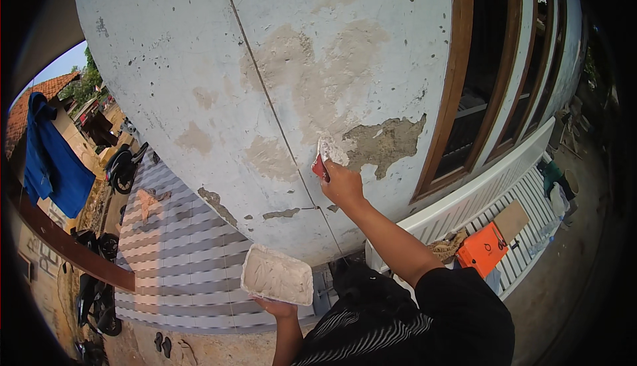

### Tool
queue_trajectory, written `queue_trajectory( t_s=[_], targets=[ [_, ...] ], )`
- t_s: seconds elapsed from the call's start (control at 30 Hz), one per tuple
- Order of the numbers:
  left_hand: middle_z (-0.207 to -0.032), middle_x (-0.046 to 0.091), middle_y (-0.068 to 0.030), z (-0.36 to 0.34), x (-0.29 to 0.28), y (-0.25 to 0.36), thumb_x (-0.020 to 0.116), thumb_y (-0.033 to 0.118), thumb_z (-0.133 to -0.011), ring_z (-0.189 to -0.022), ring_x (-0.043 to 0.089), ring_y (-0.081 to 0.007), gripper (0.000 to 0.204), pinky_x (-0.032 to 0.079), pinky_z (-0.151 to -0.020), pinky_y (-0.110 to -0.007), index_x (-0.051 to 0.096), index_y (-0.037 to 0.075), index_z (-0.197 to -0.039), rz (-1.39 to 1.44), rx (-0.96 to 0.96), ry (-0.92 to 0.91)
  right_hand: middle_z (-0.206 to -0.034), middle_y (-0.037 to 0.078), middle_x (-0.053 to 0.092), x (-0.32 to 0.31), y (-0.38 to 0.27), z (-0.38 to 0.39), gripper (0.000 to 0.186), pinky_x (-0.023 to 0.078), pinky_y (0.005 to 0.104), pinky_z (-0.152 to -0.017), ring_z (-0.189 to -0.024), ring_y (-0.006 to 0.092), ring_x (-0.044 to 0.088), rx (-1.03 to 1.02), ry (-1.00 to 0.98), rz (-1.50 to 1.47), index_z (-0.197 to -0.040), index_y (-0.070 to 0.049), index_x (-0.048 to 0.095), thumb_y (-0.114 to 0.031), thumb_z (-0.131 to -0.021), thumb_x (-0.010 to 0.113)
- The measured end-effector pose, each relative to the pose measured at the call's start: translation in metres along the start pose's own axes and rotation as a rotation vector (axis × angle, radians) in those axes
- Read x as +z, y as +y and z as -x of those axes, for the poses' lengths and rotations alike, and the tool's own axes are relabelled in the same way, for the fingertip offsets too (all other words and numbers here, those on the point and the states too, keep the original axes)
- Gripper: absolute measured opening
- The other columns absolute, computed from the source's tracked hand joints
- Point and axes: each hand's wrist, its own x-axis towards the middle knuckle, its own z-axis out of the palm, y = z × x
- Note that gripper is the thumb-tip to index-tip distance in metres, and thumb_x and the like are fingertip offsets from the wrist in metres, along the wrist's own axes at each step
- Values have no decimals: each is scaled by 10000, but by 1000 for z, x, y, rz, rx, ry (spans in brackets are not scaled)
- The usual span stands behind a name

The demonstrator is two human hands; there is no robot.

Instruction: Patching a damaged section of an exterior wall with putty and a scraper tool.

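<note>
My right hand point(343, 183) is closed round the red handle of a putty knife point(320, 165). Its blade lies against the wall point(411, 54), at the left edge of a bare grey patch point(388, 144) where the paint has come off. Wet whitish filler point(335, 148) sits around the blade. Lower down, my left hand point(277, 307) holds a shallow rectangular tub point(277, 275) from beneath, its fingers partly hidden by it. Beige filler coats the inside of the tub. Dried beige filler patches point(285, 61) spread over the wall above, beside a thin cable point(255, 67) running down it.
A brown-framed window point(458, 100) is right of the patch. Below it stands a white slatted bench point(424, 223) bearing an orange box point(482, 249) and cardboard point(511, 221). Striped tiles point(179, 246) cover the floor at left. Blue cloth point(56, 160) hangs near parked motorcycles point(123, 167).
</note>
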Motion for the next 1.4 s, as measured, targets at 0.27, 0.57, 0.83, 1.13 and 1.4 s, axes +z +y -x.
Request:
queue_trajectory(
  t_s=[0.27,0.57,0.83,1.13,1.4],
  targets=[
    [-1487,258,-78,-3,-1,2,262,672,-888,-1328,313,-353,751,286,-1068,-537,220,181,-1454,1,10,50,-748,115,644,4,3,51,276,512,403,-593,-675,316,635,-124,-130,-86,-963,-57,595,-152,-716,676],
    [-1492,246,-77,-6,-1,-3,274,680,-881,-1328,311,-353,764,286,-1068,-536,210,182,-1456,20,-25,14,-819,132,634,-4,1,-2,266,510,399,-615,-727,332,628,7,266,-118,-956,-37,594,-121,-714,668],
    [-1497,237,-77,-10,-8,-5,280,686,-877,-1332,303,-354,770,280,-1070,-540,204,188,-1460,-21,-20,41,-842,133,645,28,-29,41,262,513,398,-639,-745,323,632,-52,-85,-257,-986,-39,597,-100,-733,634],
    [-1493,244,-82,-14,0,-5,277,681,-881,-1329,308,-355,765,288,-1066,-540,217,178,-1454,-9,-15,35,-800,130,634,-29,-16,-15,314,505,373,-614,-711,327,626,-48,304,-211,-972,-34,594,-86,-673,675],
    [-1489,254,-82,-14,0,-1,287,675,-881,-1329,310,-351,761,285,-1069,-537,225,176,-1452,2,-25,-19,-868,123,637,27,-13,20,310,510,402,-627,-767,312,630,-197,-61,-154,-973,-56,597,-89,-672,665]
  ],
)
